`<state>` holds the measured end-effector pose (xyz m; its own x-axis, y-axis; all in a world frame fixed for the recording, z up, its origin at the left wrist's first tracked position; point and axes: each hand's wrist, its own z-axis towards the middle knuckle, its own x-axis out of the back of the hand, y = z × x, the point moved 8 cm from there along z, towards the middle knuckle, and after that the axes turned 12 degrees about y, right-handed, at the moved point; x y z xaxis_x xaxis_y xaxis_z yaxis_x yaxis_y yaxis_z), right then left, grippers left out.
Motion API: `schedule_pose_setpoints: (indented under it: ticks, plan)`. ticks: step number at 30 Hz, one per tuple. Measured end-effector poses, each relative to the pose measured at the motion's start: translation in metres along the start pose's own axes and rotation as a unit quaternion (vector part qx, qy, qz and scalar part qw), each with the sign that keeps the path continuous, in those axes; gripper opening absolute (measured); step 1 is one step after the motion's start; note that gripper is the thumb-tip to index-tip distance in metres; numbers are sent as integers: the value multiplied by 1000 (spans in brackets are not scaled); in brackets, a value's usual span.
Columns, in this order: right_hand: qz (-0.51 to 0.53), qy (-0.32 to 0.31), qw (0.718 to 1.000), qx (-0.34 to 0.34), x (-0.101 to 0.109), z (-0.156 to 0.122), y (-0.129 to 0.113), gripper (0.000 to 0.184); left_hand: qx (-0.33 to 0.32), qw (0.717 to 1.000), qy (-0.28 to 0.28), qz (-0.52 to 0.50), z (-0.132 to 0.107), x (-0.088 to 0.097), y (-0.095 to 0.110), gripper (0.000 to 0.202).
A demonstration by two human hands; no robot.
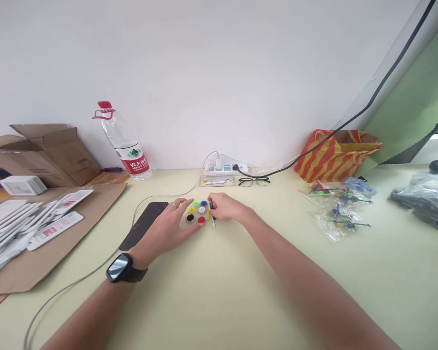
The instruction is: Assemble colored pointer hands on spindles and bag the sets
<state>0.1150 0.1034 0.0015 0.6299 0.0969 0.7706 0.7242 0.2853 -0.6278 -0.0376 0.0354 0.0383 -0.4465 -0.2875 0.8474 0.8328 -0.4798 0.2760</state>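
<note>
A small round clear board (185,222) with several coloured buttons (green, blue, yellow, white, black, red) lies on the pale yellow table (219,291). My left hand (164,228), with a black watch on the wrist, rests on the board's left edge, fingers curved around it. My right hand (226,208) is closed in a pinch at the board's right edge on a small dark part (211,204). A thin green piece (212,222) lies just below that hand.
A black phone (143,224) lies left of the board. Water bottle (124,143), cardboard box (47,153) and white packets (18,218) are at the left. Power strip (224,168), glasses (254,181), striped bag (334,153) and bagged coloured parts (337,206) sit behind and right.
</note>
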Motion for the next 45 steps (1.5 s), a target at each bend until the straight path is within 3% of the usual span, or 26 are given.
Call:
schedule_pose_setpoints:
  ticks: [3, 8, 11, 20, 26, 33, 37, 45]
  plan:
    - [7, 0, 1000, 2, -4, -2, -4, 24, 23, 1000, 0, 19, -4, -12, 1, 77]
    - [9, 12, 1000, 21, -7, -1, -7, 25, 12, 996, -82, -16, -10, -41, -5, 78]
    - [12, 13, 999, 41, -10, 1, -8, 23, 17, 994, -105, -25, -10, -48, -12, 76]
    - [42, 16, 997, 62, -10, 1, -9, 16, 9, 996, -73, -48, -5, -48, -17, 73]
    - [42, 45, 996, 60, -2, 3, -9, 12, 62, 996, -53, -39, -7, -45, -24, 87]
    - [44, 93, 992, 72, -3, -2, -22, 12, 89, 991, -95, -18, -9, -51, -30, 90]
    - [57, 122, 989, 59, 3, -1, -21, 13, 72, 994, -82, -28, -8, -52, -31, 88]
    - [98, 78, 992, 3, 3, 10, 3, 7, 74, 993, -94, -18, -9, -49, -27, 96]
